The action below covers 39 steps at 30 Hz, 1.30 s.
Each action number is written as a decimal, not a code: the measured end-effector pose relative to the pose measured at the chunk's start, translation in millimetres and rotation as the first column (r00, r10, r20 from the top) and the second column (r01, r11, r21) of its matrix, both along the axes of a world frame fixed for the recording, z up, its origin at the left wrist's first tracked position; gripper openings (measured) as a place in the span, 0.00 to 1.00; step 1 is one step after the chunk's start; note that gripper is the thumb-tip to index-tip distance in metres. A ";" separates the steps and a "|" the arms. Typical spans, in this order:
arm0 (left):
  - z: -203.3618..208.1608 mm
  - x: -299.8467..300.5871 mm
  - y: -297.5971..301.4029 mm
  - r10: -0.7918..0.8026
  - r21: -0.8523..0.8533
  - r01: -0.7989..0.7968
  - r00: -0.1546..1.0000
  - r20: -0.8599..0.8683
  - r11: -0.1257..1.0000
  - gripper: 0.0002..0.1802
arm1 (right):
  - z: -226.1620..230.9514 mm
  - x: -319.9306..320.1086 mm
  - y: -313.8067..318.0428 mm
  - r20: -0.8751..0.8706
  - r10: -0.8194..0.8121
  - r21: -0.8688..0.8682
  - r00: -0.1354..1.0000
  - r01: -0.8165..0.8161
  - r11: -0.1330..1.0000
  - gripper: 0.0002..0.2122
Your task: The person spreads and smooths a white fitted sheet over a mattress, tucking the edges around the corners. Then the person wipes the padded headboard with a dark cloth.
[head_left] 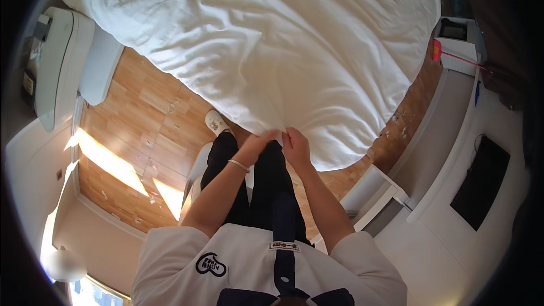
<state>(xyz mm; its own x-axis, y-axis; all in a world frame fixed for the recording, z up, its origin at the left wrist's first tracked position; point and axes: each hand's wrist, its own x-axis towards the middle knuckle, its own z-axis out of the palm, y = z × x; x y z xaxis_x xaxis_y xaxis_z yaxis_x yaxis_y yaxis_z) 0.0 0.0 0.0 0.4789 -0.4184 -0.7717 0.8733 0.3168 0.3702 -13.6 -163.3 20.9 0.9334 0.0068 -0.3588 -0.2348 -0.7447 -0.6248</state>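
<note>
A large white duvet (272,51) spreads over the bed ahead of me, wrinkled, with creases running toward my hands. My left hand (259,144), a bracelet on its wrist, is closed on the duvet's near edge. Right beside it, my right hand (296,146) grips the same edge, thumb uppermost. The two hands almost touch. Cloth hides most of the fingertips. The bed under the duvet is covered.
Wooden floor (141,113) lies left, with sunlit patches and small scraps. A white cabinet (71,62) stands at far left. Right are a long white counter (436,153), a dark screen (480,181) on the wall and a red object (437,50). My slippered foot (216,122) is beside the bed.
</note>
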 end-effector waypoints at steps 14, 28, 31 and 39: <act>-49.6 -81.0 -138.7 0.372 0.236 -0.370 0.927 0.037 0.899 0.25 | -46.7 81.4 -130.4 -0.071 -0.014 -0.143 0.997 0.004 0.990 0.23; -45.1 -130.5 -213.5 0.459 0.373 -0.426 0.888 0.001 0.824 0.28 | -76.0 116.4 -181.0 0.084 0.644 -0.267 0.760 -0.605 0.750 0.05; -54.9 -136.6 -234.2 0.278 0.624 -0.275 0.956 0.096 0.732 0.29 | -61.3 144.7 -184.0 0.140 0.777 -0.328 0.614 -0.712 0.621 0.05; -38.7 -114.8 -240.3 0.072 0.485 -0.089 0.996 0.054 0.870 0.23 | -94.8 144.3 -205.8 0.344 0.366 -0.250 0.865 -0.291 0.923 0.06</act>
<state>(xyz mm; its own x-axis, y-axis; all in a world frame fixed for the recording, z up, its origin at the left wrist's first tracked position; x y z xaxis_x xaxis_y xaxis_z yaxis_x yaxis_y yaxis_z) -114.8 -240.3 -38.7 0.5238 0.0471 -0.8505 0.8369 0.1576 0.5242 130.7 -369.1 -73.9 0.9520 0.3062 -0.0052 0.2695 -0.8459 -0.4603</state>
